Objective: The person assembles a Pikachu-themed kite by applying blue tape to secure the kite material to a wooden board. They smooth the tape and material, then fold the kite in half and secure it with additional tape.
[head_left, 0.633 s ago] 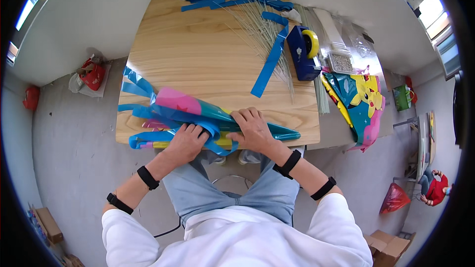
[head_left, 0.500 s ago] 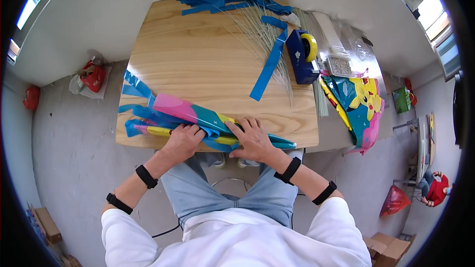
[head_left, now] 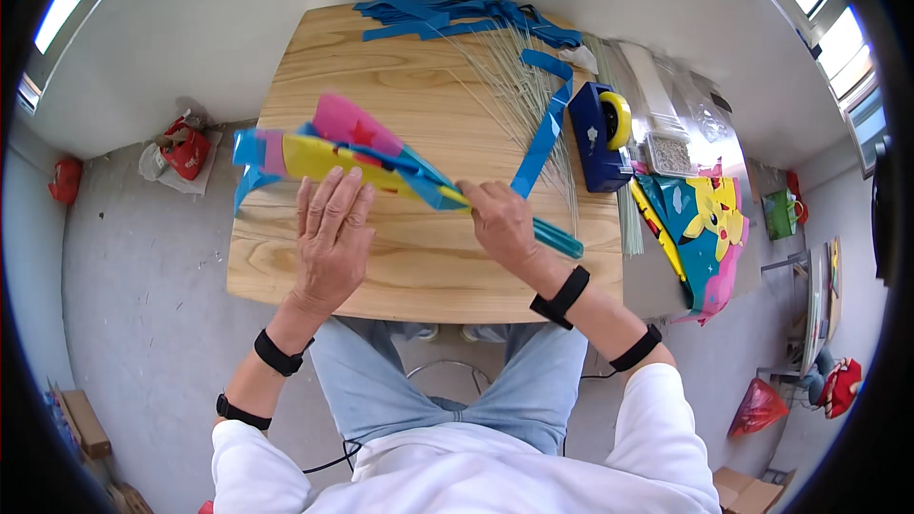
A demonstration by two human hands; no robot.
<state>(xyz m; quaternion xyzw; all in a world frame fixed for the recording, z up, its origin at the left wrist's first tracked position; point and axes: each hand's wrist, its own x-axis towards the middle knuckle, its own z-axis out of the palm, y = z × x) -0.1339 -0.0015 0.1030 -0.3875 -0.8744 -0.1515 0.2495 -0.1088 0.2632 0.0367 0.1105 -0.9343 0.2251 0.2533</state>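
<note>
A rolled-up kite (head_left: 333, 157) of pink, yellow and teal film slants over the wooden table (head_left: 409, 276), blue ribbon tails hanging at its left end. My right hand (head_left: 505, 228) is closed around its narrow teal end. With fingers stretched out together, my left hand (head_left: 333, 238) lies against the yellow part from the near side and does not grip it. Beyond my right hand, a loose blue ribbon (head_left: 547, 128) runs over a bundle of thin pale rods (head_left: 500, 76).
A blue tape dispenser (head_left: 595, 167) with a yellow roll stands at the table's right. Beside it are a clear box of small pieces (head_left: 671, 154) and another printed kite (head_left: 714, 228). Blue ribbons (head_left: 428, 14) are heaped at the far edge. A person in red (head_left: 840, 388) sits far right.
The kite has moved up and away from the near table edge and turned slightly. My left hand has let go of its gathered ribbons and flattened; my right hand has closed around the teal end.
</note>
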